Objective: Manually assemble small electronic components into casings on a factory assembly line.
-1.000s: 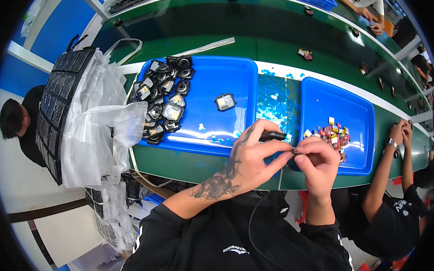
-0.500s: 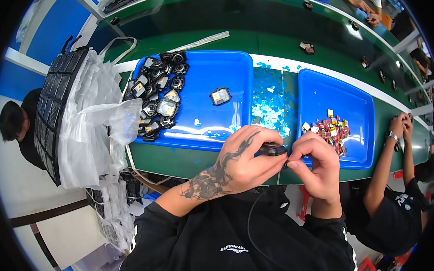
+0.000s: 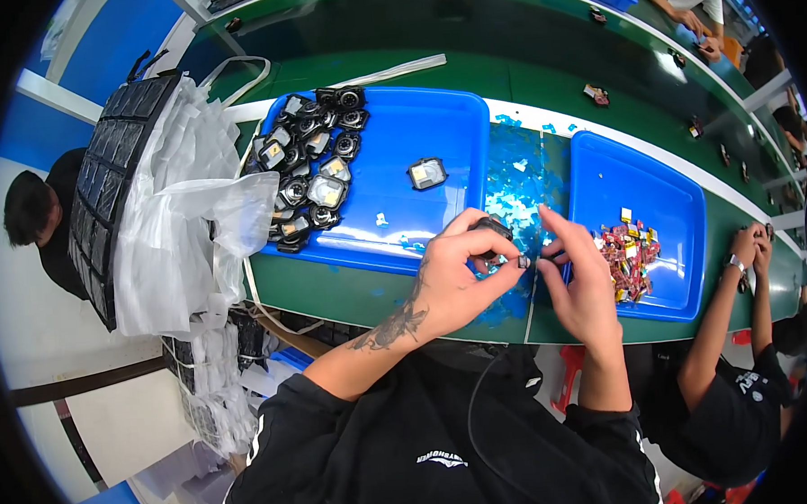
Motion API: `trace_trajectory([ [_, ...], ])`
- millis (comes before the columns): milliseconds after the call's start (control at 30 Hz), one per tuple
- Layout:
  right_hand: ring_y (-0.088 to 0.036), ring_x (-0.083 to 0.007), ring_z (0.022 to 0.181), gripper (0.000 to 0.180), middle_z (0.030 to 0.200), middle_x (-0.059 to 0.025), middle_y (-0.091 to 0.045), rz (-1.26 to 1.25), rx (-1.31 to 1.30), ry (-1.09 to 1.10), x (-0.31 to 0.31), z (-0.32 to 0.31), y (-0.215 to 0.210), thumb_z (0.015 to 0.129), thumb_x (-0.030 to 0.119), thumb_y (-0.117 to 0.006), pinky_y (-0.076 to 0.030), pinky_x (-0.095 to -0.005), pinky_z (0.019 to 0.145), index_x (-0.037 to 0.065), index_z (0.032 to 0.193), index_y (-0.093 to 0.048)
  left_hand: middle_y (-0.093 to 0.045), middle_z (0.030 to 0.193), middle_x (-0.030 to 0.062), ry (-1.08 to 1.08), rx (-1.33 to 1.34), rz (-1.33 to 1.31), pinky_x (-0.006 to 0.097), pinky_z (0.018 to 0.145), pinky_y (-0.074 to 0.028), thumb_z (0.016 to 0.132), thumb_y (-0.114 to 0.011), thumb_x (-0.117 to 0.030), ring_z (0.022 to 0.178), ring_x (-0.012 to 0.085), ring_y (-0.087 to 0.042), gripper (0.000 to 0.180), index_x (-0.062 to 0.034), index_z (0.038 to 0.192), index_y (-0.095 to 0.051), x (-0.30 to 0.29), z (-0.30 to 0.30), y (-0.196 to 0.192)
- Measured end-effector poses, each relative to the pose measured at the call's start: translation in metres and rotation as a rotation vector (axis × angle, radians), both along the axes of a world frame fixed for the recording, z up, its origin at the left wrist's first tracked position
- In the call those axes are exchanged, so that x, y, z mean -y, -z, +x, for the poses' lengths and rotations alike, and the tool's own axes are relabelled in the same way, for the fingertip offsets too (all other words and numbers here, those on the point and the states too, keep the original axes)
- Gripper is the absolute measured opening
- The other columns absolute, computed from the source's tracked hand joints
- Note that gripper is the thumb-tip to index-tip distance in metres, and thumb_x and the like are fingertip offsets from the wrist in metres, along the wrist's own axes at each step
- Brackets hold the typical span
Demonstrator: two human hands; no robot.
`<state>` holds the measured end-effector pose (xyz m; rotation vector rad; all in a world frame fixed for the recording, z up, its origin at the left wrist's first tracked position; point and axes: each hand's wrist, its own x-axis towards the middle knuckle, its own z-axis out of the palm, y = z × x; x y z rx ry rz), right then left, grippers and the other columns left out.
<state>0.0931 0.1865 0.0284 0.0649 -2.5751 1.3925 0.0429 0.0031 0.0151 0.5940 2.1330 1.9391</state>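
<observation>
Handwork on blk device (image 3: pixel 494 225) looks mid-step: L hand (image 3: pixel 463 272) curled shut on it by blue tray (image 3: pixel 398 131), R hand (image 3: pixel 589 284) thumb/index parted, contents unclear; next prob needs steady L, fine R pinch.

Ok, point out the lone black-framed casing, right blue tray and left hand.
Lone black-framed casing (image 3: pixel 428 173): head view, pale centre.
Right blue tray (image 3: pixel 630 183): head view, bare bottom.
Left hand (image 3: pixel 459 278): head view, its back.

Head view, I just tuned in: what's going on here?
A person's left hand holds a black casing; the right hand is close beside it, its grip unclear. Black units sit in the left blue tray, small red parts in the right blue tray. Blue scraps litter the green table between the trays.
</observation>
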Motion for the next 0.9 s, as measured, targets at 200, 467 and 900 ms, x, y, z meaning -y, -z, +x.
trace_trajectory([
  [200, -0.063, -0.0183, 0.079, 0.023, 0.091, -0.0111, -0.065, -0.138, -0.249, -0.095, 0.013, 0.002, -0.001, 0.074, -0.008, -0.073, -0.05, -0.0277, 0.068, 0.001, 0.096, -0.072, -0.057, 0.099, 0.0059, 0.077, 0.012, -0.036, 0.022, 0.068, -0.048, 0.084, -0.068, 0.002, 0.08, 0.0089, -0.058, 0.021, -0.0026, 0.105, -0.068, 0.001, 0.002, -0.003],
  [467, -0.061, -0.0167, 0.082, 0.016, 0.097, -0.0119, -0.064, -0.616, 0.103, 0.107, 0.016, 0.017, -0.007, 0.079, -0.009, -0.069, -0.048, -0.0266, 0.072, -0.002, 0.093, -0.072, -0.054, 0.133, 0.0148, 0.057, 0.498, 0.56, 0.029, 0.088, -0.047, 0.097, -0.047, 0.003, 0.11, 0.0161, -0.058, 0.044, -0.0043, 0.139, -0.043, -0.002, 0.006, 0.006],
  [900, -0.066, -0.0135, 0.09, 0.013, 0.105, -0.011, -0.067, -1.041, 0.091, 0.037, 0.027, 0.012, 0.02, 0.092, -0.003, -0.062, -0.055, -0.0262, 0.08, -0.006, 0.104, -0.065, -0.064, 0.113, 0.0104, 0.044, 0.243, 0.41, 0.025, 0.078, -0.048, 0.077, -0.077, 0.005, 0.089, 0.0119, -0.06, 0.047, 0.001, 0.121, -0.062, 0.0, 0.008, -0.005],
])
